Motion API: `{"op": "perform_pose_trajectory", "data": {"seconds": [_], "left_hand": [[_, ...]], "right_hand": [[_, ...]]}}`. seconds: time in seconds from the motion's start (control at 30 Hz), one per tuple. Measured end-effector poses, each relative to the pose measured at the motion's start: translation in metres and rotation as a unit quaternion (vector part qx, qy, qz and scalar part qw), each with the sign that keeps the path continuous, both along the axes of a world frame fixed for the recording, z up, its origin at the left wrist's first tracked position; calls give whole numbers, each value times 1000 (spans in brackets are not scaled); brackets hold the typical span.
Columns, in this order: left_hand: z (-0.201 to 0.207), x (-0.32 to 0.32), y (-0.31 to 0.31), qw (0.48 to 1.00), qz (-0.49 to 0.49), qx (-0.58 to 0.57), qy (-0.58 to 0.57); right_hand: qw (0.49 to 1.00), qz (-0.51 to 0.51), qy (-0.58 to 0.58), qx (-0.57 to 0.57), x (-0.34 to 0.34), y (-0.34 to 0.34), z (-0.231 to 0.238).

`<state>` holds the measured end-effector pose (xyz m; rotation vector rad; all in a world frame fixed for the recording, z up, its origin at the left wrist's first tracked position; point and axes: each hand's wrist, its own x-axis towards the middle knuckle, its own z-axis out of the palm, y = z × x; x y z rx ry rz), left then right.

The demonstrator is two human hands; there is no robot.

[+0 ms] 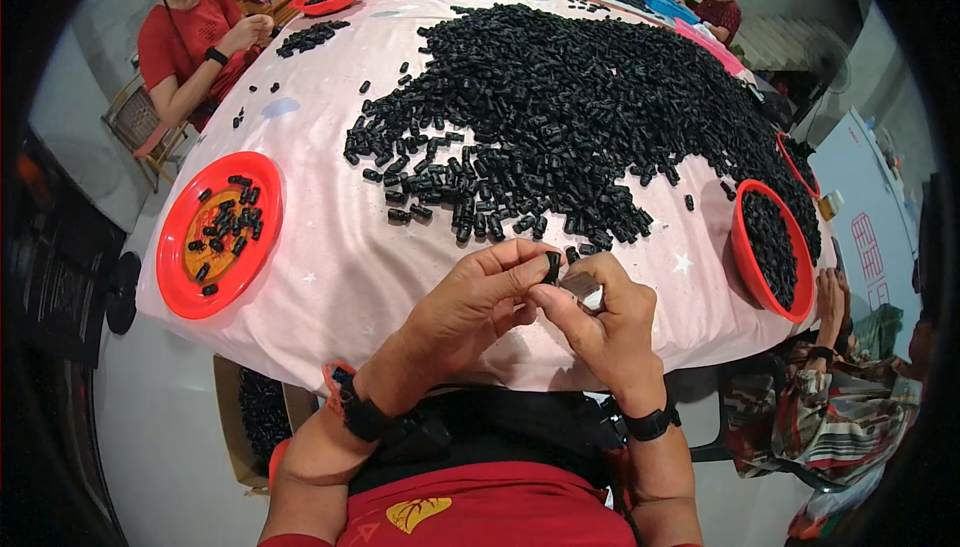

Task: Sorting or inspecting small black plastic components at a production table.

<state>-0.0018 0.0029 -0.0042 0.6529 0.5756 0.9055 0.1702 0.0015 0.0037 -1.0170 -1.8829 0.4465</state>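
Observation:
My left hand (478, 297) pinches a small black plastic part (553, 267) between thumb and fingertips, just over the table's near edge. Close against it, my right hand (615, 322) is closed round a small flat grey-brown piece with a metallic look (582, 290); its exact kind I cannot make out. The right thumb reaches toward the black part. Just beyond my hands spreads a large heap of similar short black cylindrical parts (580, 107), with a few loose ones near my fingertips.
A red plate (172, 272) at the left holds several black parts. At the right, a red bowl (745, 252) is filled with them. A cardboard box (230, 427) of black parts stands below the table. People sit at the left, far right and near right.

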Motion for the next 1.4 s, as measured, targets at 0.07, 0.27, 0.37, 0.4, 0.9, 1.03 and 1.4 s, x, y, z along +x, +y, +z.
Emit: {"op": "perform_pose_trajectory", "data": {"seconds": [0.07,0.27,0.37,0.4,0.9,1.03,1.4], "left_hand": [[-2,0,0,1000,1,4,-10],[-11,-2,6,998,-7,30,-50],[-9,-3,6,999,-13,19,-34],[-8,-3,6,1000,-9,-2,-9],[0,-2,3,999,29,8,-33],[-4,-4,4,999,5,9,-44],[-6,-2,5,998,-30,-17,-43]], "right_hand": [[1000,1,2,2,1,0,-2],[1000,15,-17,19,4,1,-2],[1000,22,-15,9,6,3,-3],[1000,23,0,-3,6,3,-3],[981,39,93,-167,8,2,14],[979,40,101,-170,9,2,12],[985,50,129,-100,4,4,9]]}}
